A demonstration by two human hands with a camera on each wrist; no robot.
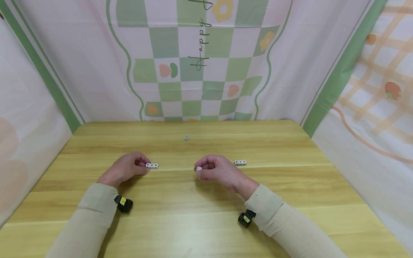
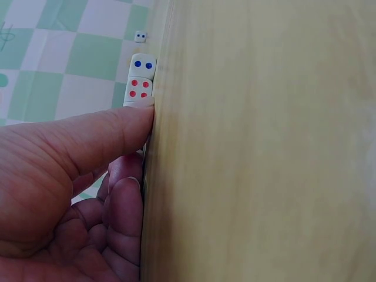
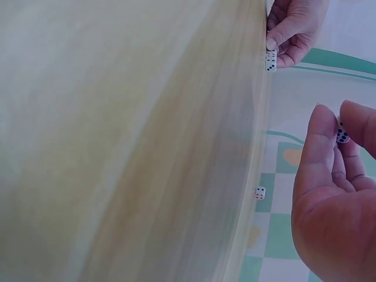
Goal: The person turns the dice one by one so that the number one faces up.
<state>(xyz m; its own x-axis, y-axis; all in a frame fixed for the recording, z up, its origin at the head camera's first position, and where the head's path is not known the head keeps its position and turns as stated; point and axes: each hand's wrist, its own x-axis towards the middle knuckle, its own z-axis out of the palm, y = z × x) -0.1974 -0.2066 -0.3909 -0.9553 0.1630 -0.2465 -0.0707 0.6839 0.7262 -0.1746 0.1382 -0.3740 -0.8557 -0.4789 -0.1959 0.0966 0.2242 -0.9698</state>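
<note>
On the left of the table, my left hand (image 1: 127,167) pinches the near-left end of a short row of white dice (image 1: 152,166) between thumb and fingers. In the left wrist view, blue and red pips show on the dice (image 2: 141,76) beyond the thumb, which hides the rest. My right hand (image 1: 221,173) holds a single white die (image 1: 199,168) between thumb and fingertips near the table's middle. That die (image 3: 342,135) also shows between the fingers in the right wrist view. A second row of white dice (image 1: 240,163) lies just right of the right hand.
One loose die (image 1: 186,138) sits farther back on the wooden table (image 1: 167,222). A checked green and white curtain (image 1: 191,89) hangs behind the back edge. Printed cloth (image 1: 364,118) lines the right side. Small black cameras (image 1: 124,204) are worn on both wrists.
</note>
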